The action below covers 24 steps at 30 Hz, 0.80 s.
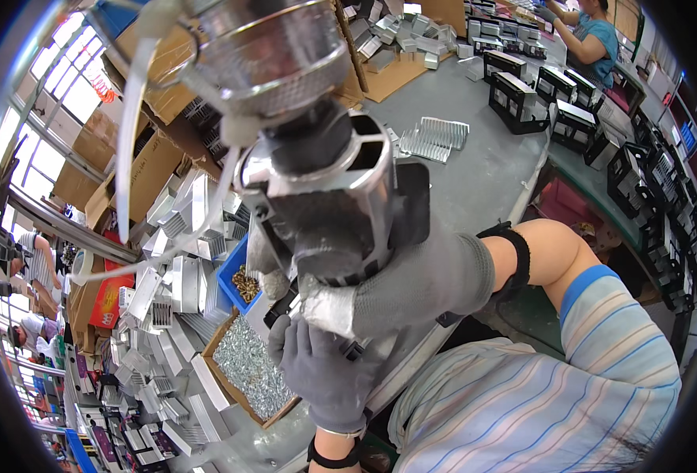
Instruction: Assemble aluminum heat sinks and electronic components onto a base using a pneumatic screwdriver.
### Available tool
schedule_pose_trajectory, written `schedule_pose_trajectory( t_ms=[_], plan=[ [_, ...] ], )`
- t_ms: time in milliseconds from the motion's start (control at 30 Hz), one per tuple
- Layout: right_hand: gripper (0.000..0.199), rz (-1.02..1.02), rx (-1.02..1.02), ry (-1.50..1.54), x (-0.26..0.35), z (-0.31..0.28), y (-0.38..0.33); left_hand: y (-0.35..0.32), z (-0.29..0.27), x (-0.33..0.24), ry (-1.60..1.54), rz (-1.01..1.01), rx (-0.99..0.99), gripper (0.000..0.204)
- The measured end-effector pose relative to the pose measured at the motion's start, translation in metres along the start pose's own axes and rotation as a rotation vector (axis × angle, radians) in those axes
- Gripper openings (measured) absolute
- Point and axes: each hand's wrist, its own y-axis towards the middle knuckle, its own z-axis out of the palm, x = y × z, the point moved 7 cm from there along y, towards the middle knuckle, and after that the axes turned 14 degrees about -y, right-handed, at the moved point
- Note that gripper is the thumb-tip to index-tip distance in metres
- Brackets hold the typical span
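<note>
A large silver and black machine head (317,197) hangs very close in front of me and hides much of the work below it. My right hand (411,288), in a grey glove with white tape round a finger, reaches in from the right under this machine. Its fingers are bent, and what they press on is hidden. Below it, my left hand (325,370), also grey-gloved, is closed with curled fingers against a small dark and silver part (354,348) that shows only in bits. The two hands nearly touch.
A cardboard tray of small silver screws (250,366) and a blue bin of brass-coloured pieces (244,285) stand left of my hands. Silver finned metal parts (183,284) are heaped farther left. Black-framed units (514,102) line the right, where a co-worker (593,43) sits.
</note>
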Motion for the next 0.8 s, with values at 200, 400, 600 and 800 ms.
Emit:
schedule_pose_trajectory(
  t_ms=[200,400,600,800],
  plan=[
    [0.025,-0.053,-0.056,-0.08,0.001,0.005,-0.005,-0.008,0.006,0.009,0.018,-0.063,-0.001,0.065],
    [0.024,-0.064,-0.041,-0.088,0.001,0.012,-0.001,-0.008,0.004,0.007,-0.003,-0.043,-0.06,0.068],
    [0.019,0.12,0.006,0.102,0.006,0.0,0.01,0.008,-0.01,-0.014,-0.088,0.016,-0.073,0.067],
    [0.024,0.086,-0.052,0.15,-0.017,-0.006,0.025,0.003,-0.012,0.003,-0.3,-0.184,-0.003,0.087]
  ],
)
